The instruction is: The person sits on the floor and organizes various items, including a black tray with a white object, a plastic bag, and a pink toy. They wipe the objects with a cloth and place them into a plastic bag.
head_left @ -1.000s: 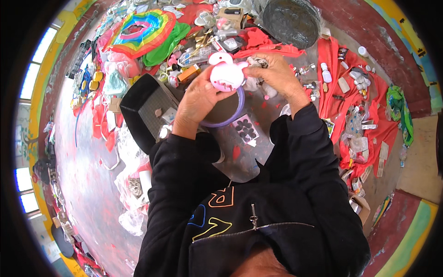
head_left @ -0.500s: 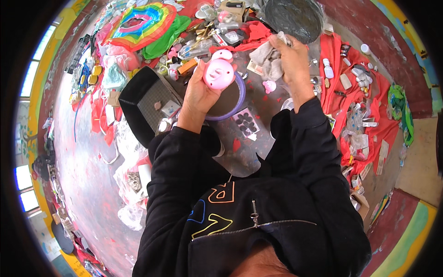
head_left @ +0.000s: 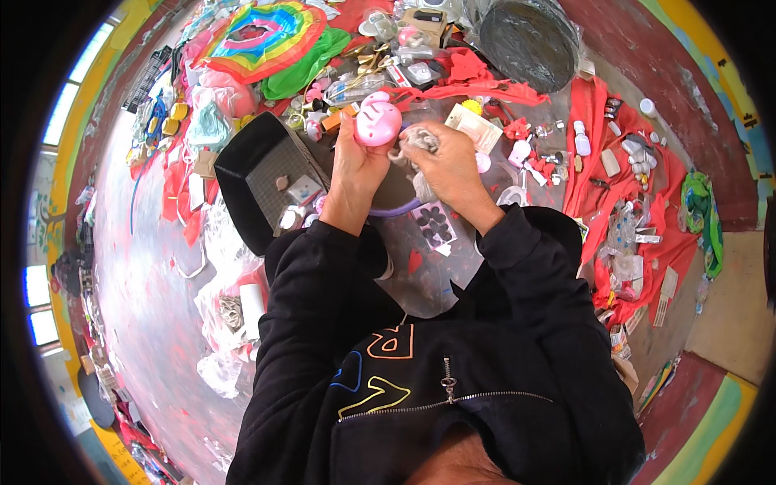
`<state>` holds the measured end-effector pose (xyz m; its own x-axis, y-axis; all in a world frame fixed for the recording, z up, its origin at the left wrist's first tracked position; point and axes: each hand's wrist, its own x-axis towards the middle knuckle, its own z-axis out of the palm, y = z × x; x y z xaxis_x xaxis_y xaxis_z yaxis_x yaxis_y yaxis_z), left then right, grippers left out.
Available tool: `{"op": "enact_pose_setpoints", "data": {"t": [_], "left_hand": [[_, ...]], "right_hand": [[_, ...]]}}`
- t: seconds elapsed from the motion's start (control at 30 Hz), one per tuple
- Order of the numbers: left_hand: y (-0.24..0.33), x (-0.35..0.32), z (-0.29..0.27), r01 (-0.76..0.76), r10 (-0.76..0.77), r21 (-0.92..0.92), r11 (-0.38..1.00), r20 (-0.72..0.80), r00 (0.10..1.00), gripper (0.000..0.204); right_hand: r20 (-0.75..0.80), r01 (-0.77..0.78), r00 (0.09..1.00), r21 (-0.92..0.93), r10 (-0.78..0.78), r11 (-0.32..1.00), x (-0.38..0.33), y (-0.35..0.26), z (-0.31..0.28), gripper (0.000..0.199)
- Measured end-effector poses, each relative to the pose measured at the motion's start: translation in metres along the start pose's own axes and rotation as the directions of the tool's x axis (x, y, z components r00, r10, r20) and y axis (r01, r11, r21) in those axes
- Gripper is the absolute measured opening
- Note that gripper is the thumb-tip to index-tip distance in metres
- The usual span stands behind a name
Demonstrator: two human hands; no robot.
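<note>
My left hand [head_left: 356,171] is closed around a round, glossy pink toy [head_left: 378,124] with a smaller rounded part on top and dark marks on its front. Bunched in the fingers of my right hand [head_left: 454,166] is a grey rag [head_left: 423,141]. The rag is right beside the toy's lower right side; I cannot tell whether they touch. Beneath both hands lies a round basin with a purple rim [head_left: 398,212], mostly covered by them. Just below the basin is a small pale card with black flower-like shapes [head_left: 434,225].
Left of my hands stands a black open box [head_left: 242,174] with small items inside. A large dark round tub [head_left: 529,44] wrapped in plastic is at the far right. Red cloth [head_left: 582,149] strewn with small objects spreads to the right; a rainbow-coloured ring [head_left: 260,42] lies far left.
My right hand has come left and nearer with the rag, from away on the right to beside the toy. The toy has turned slightly in my left hand.
</note>
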<state>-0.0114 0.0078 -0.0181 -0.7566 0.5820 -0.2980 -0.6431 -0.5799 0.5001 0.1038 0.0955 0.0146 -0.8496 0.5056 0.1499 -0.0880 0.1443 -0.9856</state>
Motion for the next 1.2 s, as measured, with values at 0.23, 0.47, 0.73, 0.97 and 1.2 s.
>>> {"op": "enact_pose_setpoints", "data": {"t": [0.23,0.47,0.73,0.97,1.2], "left_hand": [[-0.011,-0.007,0.001,0.003,-0.004,0.022,1.0,0.052,0.999,0.049],[0.017,-0.016,0.012,0.07,-0.019,-0.221,0.973,0.227,0.974,0.061],[0.0,-0.023,0.015,0.201,-0.174,-0.087,0.976,0.246,0.954,0.062],[-0.012,-0.023,0.016,0.118,-0.14,0.09,0.989,0.305,0.942,0.055],[0.01,-0.02,0.013,0.236,-0.249,0.087,0.968,0.455,0.855,0.062]], "right_hand": [[0.074,0.371,0.929,-0.197,-0.363,0.908,0.001,0.002,0.013,0.016],[-0.088,-0.143,0.982,0.212,0.165,0.967,0.024,0.005,-0.028,0.011],[0.101,-0.238,0.971,0.294,0.217,0.926,0.022,-0.003,-0.01,0.033],[0.075,-0.049,0.996,0.027,0.047,0.998,0.022,0.003,-0.019,0.039],[-0.046,0.388,0.836,-0.657,-0.547,0.647,0.014,-0.019,-0.023,0.035]]}}
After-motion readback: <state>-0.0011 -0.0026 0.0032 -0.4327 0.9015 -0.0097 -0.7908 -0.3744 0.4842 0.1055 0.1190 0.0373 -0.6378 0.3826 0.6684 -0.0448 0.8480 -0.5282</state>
